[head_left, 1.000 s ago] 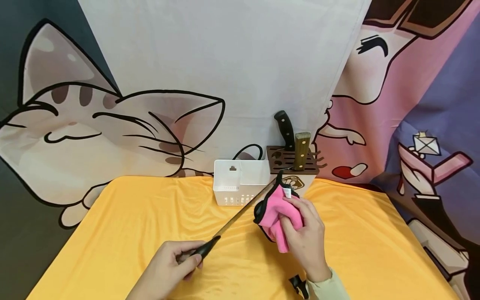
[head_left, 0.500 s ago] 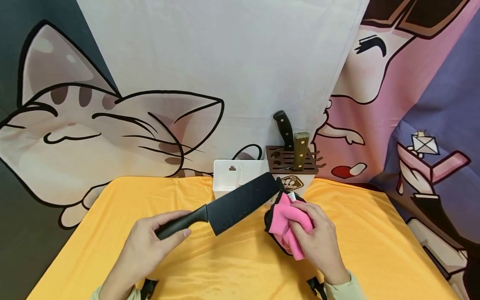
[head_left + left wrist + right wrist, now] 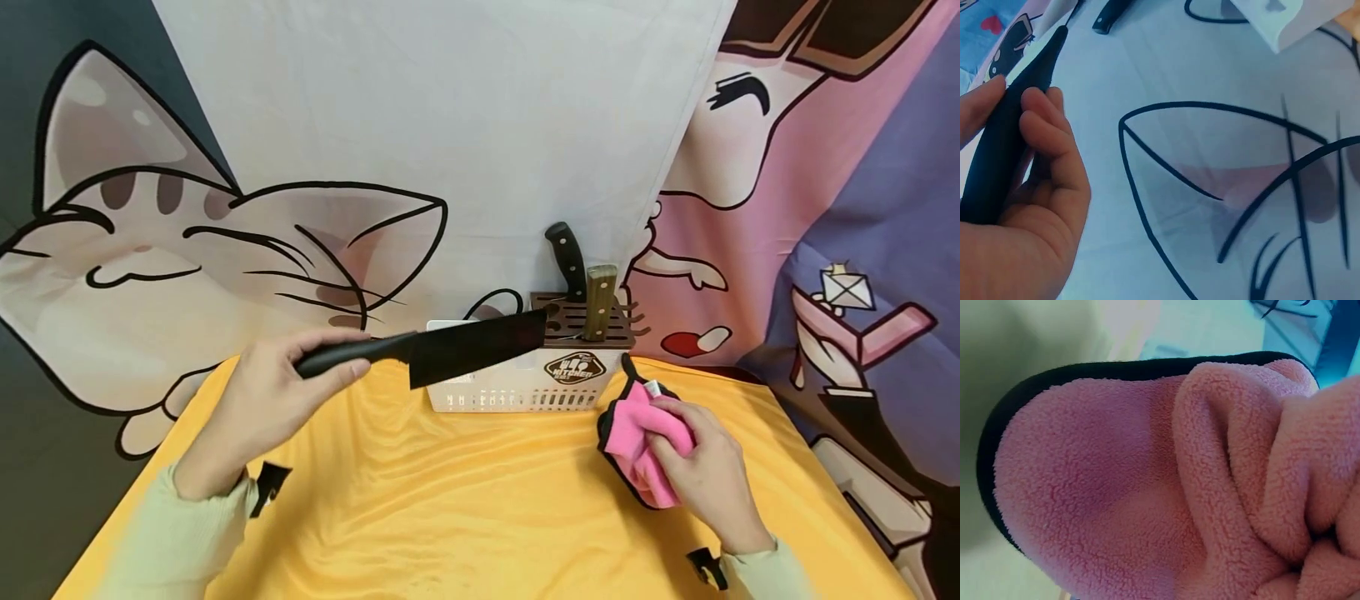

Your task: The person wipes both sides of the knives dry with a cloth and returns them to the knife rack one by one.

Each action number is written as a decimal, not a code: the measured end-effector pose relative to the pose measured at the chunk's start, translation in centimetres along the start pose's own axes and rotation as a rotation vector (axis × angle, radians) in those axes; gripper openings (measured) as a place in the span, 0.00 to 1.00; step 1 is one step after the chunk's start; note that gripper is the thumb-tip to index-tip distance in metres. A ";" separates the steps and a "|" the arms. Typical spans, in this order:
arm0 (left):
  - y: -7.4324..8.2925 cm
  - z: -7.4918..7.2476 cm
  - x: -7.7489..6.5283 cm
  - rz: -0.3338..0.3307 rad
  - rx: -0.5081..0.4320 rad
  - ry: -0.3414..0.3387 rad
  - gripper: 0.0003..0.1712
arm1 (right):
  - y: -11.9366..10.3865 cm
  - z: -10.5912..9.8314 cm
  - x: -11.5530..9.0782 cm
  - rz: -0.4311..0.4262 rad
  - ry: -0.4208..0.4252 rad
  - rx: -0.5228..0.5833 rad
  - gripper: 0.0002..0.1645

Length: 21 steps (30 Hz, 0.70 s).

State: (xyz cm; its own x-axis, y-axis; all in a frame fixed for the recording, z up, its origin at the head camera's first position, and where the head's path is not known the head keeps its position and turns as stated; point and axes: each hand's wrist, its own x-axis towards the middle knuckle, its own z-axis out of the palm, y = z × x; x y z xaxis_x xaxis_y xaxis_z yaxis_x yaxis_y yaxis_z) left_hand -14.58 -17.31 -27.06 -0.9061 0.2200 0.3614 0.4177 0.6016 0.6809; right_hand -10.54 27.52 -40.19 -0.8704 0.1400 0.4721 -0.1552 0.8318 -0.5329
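My left hand (image 3: 270, 396) grips the black handle of a cleaver-shaped kitchen knife (image 3: 476, 346), its broad black blade pointing right. The blade is raised, and its tip overlaps the left part of the knife block's brown slotted top (image 3: 547, 329) in the head view. In the left wrist view, fingers (image 3: 1054, 150) curl round the handle (image 3: 997, 156). My right hand (image 3: 708, 467) pinches a bunched pink cleaning cloth (image 3: 637, 442) with black edging, right of the block. Close up in the right wrist view, the fleecy cloth (image 3: 1097, 481) shows deep folds.
The white holder (image 3: 517, 400) has a perforated lower front and stands at the back of the yellow-covered table (image 3: 450, 500). A black-handled knife (image 3: 567, 260) and a wooden-handled knife (image 3: 600, 302) stand in its slots. Behind hangs a printed curtain (image 3: 480, 150).
The knife has come away from the cloth, turned its flat side forward, and risen up and left toward the holder. My right hand has moved right with the cloth.
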 end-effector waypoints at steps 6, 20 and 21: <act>1.8 -1.2 3.7 0.061 -0.073 0.005 0.15 | 2.5 -1.1 2.0 0.104 -0.059 -0.057 0.40; 6.3 0.1 11.0 0.209 0.034 -0.046 0.17 | 9.0 -2.6 6.2 0.014 -0.143 -0.138 0.29; 6.6 0.3 11.3 0.220 0.040 -0.059 0.17 | 9.4 -2.7 6.4 0.007 -0.148 -0.143 0.28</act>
State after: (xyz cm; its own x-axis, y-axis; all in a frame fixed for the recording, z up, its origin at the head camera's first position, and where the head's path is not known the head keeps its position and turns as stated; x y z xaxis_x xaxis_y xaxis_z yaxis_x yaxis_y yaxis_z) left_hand -22.09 -10.66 -18.66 -0.7961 0.3934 0.4599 0.6040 0.5636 0.5635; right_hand -16.27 37.75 -40.29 -0.9319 0.0744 0.3551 -0.0903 0.9005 -0.4255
